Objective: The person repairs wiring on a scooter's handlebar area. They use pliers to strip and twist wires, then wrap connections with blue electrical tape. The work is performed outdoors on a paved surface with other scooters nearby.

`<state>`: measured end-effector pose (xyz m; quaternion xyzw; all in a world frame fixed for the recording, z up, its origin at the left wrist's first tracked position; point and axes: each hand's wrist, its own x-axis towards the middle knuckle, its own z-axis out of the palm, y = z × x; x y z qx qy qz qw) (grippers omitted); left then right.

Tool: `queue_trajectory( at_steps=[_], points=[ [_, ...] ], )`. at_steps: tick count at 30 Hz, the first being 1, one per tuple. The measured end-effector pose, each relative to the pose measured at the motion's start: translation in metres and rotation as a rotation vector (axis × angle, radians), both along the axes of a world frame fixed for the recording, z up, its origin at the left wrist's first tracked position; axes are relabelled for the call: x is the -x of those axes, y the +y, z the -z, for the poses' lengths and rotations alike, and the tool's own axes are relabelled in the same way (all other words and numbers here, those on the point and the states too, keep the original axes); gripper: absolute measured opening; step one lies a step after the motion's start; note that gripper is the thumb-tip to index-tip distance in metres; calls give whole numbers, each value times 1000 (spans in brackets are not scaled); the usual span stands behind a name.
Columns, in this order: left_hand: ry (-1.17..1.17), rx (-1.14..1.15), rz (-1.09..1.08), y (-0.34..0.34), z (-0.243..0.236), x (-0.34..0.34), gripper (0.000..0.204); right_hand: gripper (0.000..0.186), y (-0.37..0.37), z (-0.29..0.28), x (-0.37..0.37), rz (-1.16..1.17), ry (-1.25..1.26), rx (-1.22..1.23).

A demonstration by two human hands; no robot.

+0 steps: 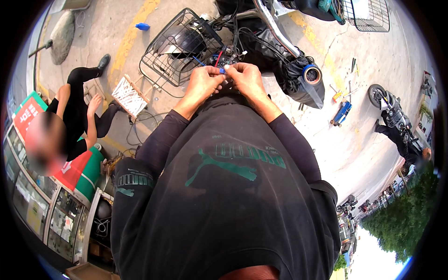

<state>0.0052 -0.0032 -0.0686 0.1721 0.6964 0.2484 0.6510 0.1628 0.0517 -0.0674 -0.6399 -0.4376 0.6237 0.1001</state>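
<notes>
Both my hands meet at the front of a scooter or e-bike, among exposed wiring (228,57). Between the fingertips is a small blue piece (222,71), perhaps a connector or bit of tape; its exact kind is too small to tell. My left hand (203,85) pinches it from the left. From the right, the fingers of my right hand (248,84) close at the same spot, beside a small white tip (227,67). A red wire (218,59) rises just beyond my fingers, and a blue wire (199,61) lies above my left hand.
A wire basket (148,59) holds a dark rounded object. Black bagging (266,43) and a blue-rimmed roll (311,74) lie right. Farther right are a blue floor jack (343,113) and a motorcycle (392,109). A person (77,109) sits left, near a slatted stool (129,97).
</notes>
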Motion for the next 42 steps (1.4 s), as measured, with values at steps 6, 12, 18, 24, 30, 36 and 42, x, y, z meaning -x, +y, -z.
queue_trajectory(
  at_steps=[6,12,18,24,30,36,42],
  points=[
    [21,25,-24,19,9,-17,25,56,6,24,-60,47,-161,8],
    [99,-4,100,31,14,-13,28,71,6,32,-58,326,-20,448],
    [27,-26,90,28,13,-11,27,47,-9,69,-57,466,645,635],
    [-30,-42,34,25,13,-16,24,38,-3,62,-44,460,934,808],
    [49,-147,-65,18,7,-29,36,32,-6,69,-36,465,783,709],
    [-74,-170,53,19,16,-15,49,32,-10,73,-36,479,624,654],
    [-321,68,142,41,5,-2,42,30,-12,75,-43,470,513,626]
  ],
)
